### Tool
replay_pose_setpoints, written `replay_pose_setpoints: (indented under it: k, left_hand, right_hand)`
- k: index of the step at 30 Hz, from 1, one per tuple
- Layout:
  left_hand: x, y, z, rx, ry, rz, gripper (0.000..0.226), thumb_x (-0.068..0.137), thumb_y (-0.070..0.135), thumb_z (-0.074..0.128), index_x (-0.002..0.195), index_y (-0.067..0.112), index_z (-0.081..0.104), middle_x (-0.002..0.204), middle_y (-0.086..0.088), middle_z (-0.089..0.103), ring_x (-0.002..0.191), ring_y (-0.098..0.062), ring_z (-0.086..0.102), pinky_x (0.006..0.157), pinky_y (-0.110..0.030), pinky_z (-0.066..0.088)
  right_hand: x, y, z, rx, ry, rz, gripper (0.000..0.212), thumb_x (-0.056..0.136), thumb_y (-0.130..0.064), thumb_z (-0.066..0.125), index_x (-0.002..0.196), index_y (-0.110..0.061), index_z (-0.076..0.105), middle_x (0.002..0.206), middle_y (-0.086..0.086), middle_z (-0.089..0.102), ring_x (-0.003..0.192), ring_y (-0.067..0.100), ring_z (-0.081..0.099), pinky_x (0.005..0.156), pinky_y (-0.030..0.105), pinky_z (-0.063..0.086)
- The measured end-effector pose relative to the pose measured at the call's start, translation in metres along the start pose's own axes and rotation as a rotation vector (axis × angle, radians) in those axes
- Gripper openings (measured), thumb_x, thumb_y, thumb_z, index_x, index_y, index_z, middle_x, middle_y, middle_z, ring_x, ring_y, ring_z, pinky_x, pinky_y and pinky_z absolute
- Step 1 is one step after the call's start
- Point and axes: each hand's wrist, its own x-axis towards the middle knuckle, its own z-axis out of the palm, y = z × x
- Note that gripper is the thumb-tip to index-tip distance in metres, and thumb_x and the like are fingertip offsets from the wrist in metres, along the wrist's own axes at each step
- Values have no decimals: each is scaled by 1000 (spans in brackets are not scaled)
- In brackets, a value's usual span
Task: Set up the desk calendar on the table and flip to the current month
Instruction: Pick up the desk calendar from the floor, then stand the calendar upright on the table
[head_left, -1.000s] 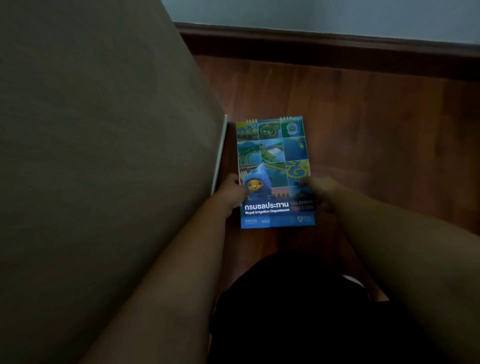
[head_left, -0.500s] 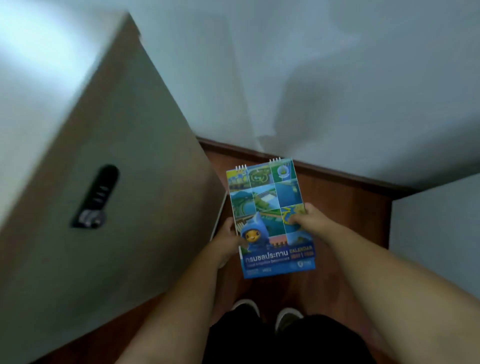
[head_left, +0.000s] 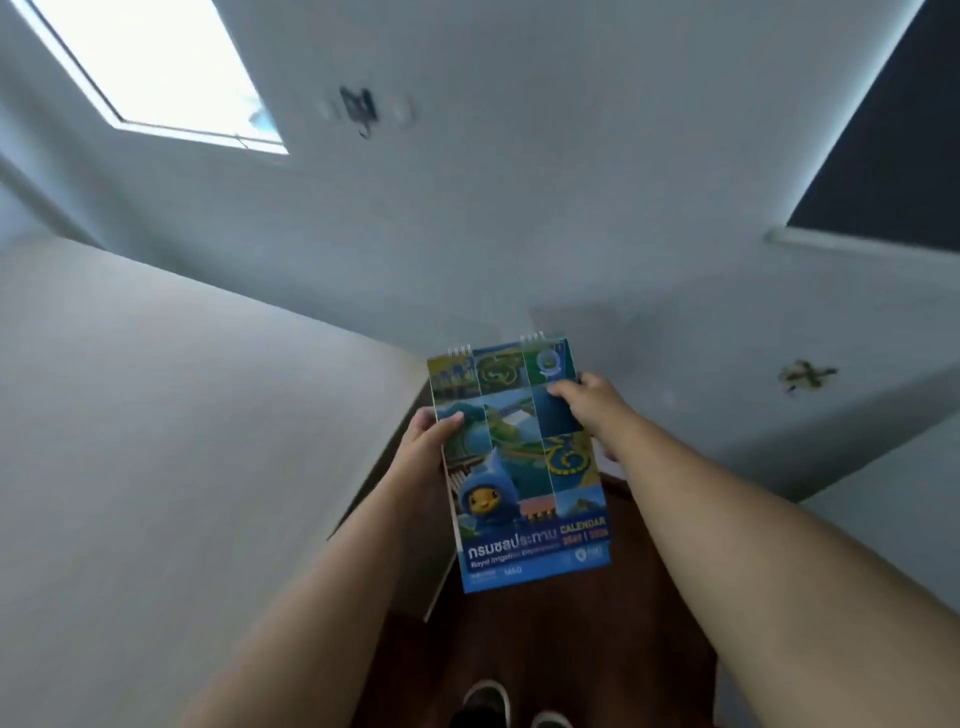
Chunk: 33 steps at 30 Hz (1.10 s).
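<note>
The desk calendar (head_left: 519, 467) is a flat, spiral-bound booklet with a blue cover, photo tiles and a blue cartoon mascot. I hold it up in the air in front of me, closed, its wire binding at the far end. My left hand (head_left: 426, 436) grips its left edge about a third of the way down. My right hand (head_left: 587, 405) pinches the right edge near the top, fingers over the cover. No table surface for the calendar is recognisable in view.
A tall pale cabinet or furniture side (head_left: 182, 441) fills the left. White wall (head_left: 519, 208) lies ahead with a bright window (head_left: 156, 67) upper left and a dark panel (head_left: 893, 130) upper right. Brown wooden floor (head_left: 597, 649) and my shoes (head_left: 485, 701) show below.
The calendar has been lifted from low near the floor to chest height. My right hand slid up toward the binding. The view has tilted upward, revealing wall and window.
</note>
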Motion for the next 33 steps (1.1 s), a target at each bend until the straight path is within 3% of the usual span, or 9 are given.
replay_pose_setpoints:
  k: [3,7,11,18,20,22,24,30,33]
  left_hand:
    - [-45,59,-9,88,6,143,16,96,19,52,108,8,55,89,-14,70,65,-20,73,54,-31,59]
    - [-109,107,-56,240,99,262,32,98,30,48,119,9,59,99,-8,71,81,-18,71,65,-25,58]
    - [-169,146,-112,221,273,380,32,99,34,45,116,10,59,96,-5,69,78,-16,69,60,-22,56]
    - [-257,193,-220,205,510,557,36,98,38,46,118,10,58,101,-5,70,93,-21,69,83,-35,56]
    - [-278,200,-259,206,577,565,39,97,40,47,122,11,55,104,-5,68,99,-23,67,83,-34,54]
    - [-294,204,-298,195,651,563,36,97,42,47,118,14,55,105,-3,67,101,-23,65,80,-33,52]
    - [-309,210,-337,187,717,557,32,97,42,46,113,16,55,103,-3,66,99,-21,63,79,-32,51]
    - [-339,212,-447,163,824,479,17,94,37,54,103,22,54,106,-4,64,108,-26,59,97,-42,46]
    - [-338,204,-483,154,816,448,27,92,33,56,114,18,52,113,-7,63,109,-25,59,89,-38,46]
  right_hand:
    - [-27,-61,20,-74,-34,-123,28,84,-24,59,107,-9,58,98,11,58,80,22,53,61,28,38]
    - [-72,-113,74,-127,-174,-279,23,80,-25,56,99,-12,53,96,11,56,76,21,49,60,29,37]
    - [-116,-154,145,-153,-342,-425,21,84,-25,57,100,-15,50,87,3,57,66,15,52,53,25,39]
    - [-185,-191,283,-159,-589,-563,26,83,-16,60,105,-21,47,88,2,61,65,14,58,38,18,40]
    - [-205,-194,328,-180,-643,-589,30,80,-17,62,106,-20,49,95,6,65,71,17,63,45,22,48]
    - [-220,-194,371,-225,-668,-628,36,73,-22,64,107,-20,50,103,10,67,83,24,68,64,36,59]
    - [-236,-191,414,-285,-676,-670,42,69,-25,63,108,-19,50,104,11,67,92,30,68,80,50,58]
    - [-278,-175,526,-394,-708,-691,37,77,-20,62,109,-15,45,99,11,62,87,28,61,80,48,55]
    - [-280,-163,562,-468,-692,-679,37,80,-19,61,113,-13,45,98,10,59,86,26,57,74,41,52]
